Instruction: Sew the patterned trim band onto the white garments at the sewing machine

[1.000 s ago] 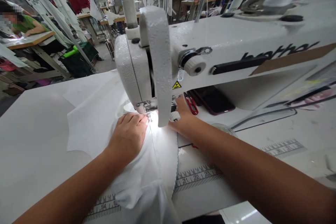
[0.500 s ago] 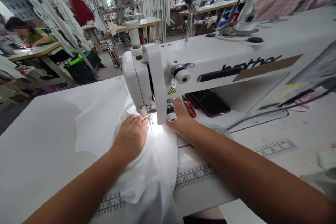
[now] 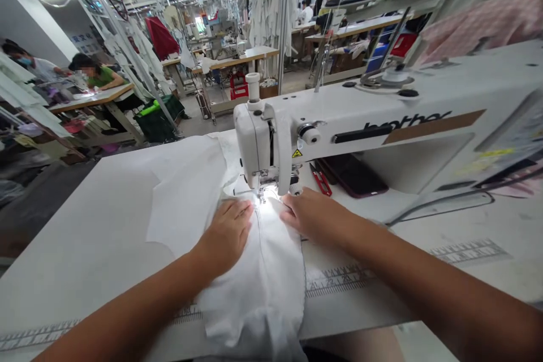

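Note:
White fabric [image 3: 275, 271] with a stitched line down it lies under the lit needle area of a white sewing machine [image 3: 258, 147]. Flat on the cloth, just left of the presser foot [image 3: 262, 197], rests my left hand [image 3: 227, 229], open with its fingers stretched forward. To the right of the foot, my right hand [image 3: 307, 212] is closed at the cloth's edge, thumb and fingers bent around it. The fingertips on that side are partly hidden. Toward the table's front edge the fabric bunches and hangs over.
Red-handled thread snips [image 3: 323, 180] and a dark phone [image 3: 354, 175] lie under the machine arm. A ruler strip [image 3: 339, 280] runs along the table's front. Another white cloth piece [image 3: 182, 198] spreads to the left. Co-workers sit at tables [image 3: 91, 96] beyond.
My right hand has come back from behind the needle area to beside the presser foot. The view has tilted up and shifted left. The cloth by the foot lies somewhat flatter.

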Available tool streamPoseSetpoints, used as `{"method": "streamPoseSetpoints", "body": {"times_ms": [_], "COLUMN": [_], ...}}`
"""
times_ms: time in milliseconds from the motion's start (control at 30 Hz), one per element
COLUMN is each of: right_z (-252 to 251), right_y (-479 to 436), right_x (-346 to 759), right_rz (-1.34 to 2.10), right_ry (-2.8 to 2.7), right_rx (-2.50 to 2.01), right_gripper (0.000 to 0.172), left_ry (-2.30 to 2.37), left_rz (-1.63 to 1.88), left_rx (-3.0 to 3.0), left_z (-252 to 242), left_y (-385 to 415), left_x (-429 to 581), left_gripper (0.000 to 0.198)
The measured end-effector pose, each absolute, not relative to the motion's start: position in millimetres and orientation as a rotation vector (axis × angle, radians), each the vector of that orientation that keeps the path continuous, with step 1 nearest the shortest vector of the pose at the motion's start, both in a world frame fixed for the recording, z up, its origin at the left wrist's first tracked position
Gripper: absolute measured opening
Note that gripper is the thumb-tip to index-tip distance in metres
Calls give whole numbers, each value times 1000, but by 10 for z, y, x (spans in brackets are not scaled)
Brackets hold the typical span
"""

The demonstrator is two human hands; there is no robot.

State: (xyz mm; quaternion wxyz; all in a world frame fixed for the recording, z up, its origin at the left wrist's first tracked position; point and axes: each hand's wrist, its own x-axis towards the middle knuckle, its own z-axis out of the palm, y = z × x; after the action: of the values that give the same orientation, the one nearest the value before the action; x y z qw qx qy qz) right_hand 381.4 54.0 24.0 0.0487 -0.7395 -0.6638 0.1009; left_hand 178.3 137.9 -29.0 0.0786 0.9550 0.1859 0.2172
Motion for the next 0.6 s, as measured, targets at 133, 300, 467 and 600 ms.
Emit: {"method": "streamPoseSetpoints", "body": {"times_ms": [133,300,467,600], "right_z": [183,155,158,-61], "right_y": [293,-33,-493,-809], "right_x": [3577,3053,2932,3199], "right_rz": [376,874,1453,1890], "right_ry": [-1993,-1615,-1462,-1495], "right_rx": [-2121,-1603,-1347,-1278], "right_gripper": [19,22,45,33], "left_ry": [704,914,860,924], "left_rz": [656,396,497,537], "left_rx": [2575,1415,827,752], "left_z": [-149,23,-44,-93], "left_y": [1080,672,515,528], "left_x": [1510,1343,1233,1112], "left_gripper": [34,45,34,34]}}
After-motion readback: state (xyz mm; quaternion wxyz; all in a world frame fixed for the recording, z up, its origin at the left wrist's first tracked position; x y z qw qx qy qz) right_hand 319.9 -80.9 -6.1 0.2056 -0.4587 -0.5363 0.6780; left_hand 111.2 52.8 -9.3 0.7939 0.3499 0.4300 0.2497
